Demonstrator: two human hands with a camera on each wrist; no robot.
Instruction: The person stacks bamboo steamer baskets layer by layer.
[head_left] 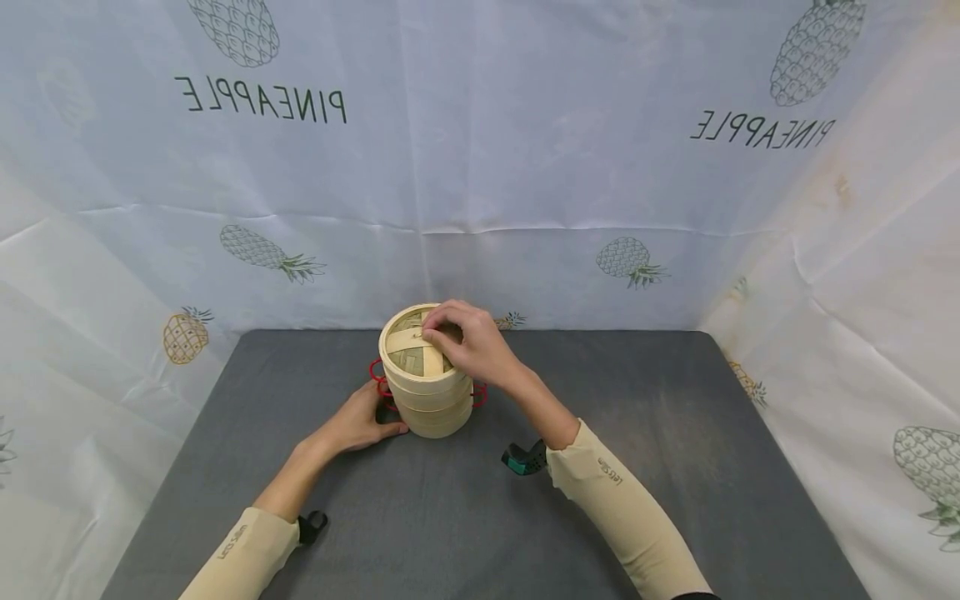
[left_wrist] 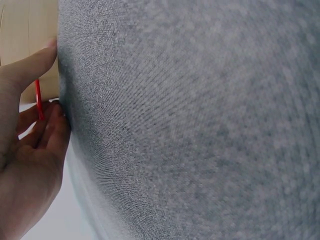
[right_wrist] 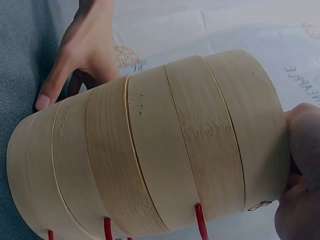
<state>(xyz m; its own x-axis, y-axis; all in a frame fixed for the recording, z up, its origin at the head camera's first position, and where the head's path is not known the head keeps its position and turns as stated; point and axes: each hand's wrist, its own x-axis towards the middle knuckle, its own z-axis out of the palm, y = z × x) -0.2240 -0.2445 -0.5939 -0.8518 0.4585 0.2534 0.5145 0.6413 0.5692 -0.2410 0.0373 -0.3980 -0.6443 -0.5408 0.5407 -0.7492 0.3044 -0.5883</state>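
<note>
A stacked bamboo steamer (head_left: 433,414) with red side loops (head_left: 480,396) stands upright at the far middle of the table. Its woven lid (head_left: 411,361) is on top, level with the stack in the right wrist view. My right hand (head_left: 476,343) pinches the middle of the lid's crossed bands; the grip itself is partly hidden. Low on the left side, my left hand (head_left: 358,423) holds the steamer's base, thumb at the near side and fingers behind. In the left wrist view, a red loop (left_wrist: 38,97) lies between that hand's thumb and fingers.
The dark grey table (head_left: 450,525) extends around the steamer. Behind it hangs a white curtain (head_left: 495,158) printed with pineapples, close to the steamer's far side. Black straps or mounts (head_left: 312,527) sit at both wrists.
</note>
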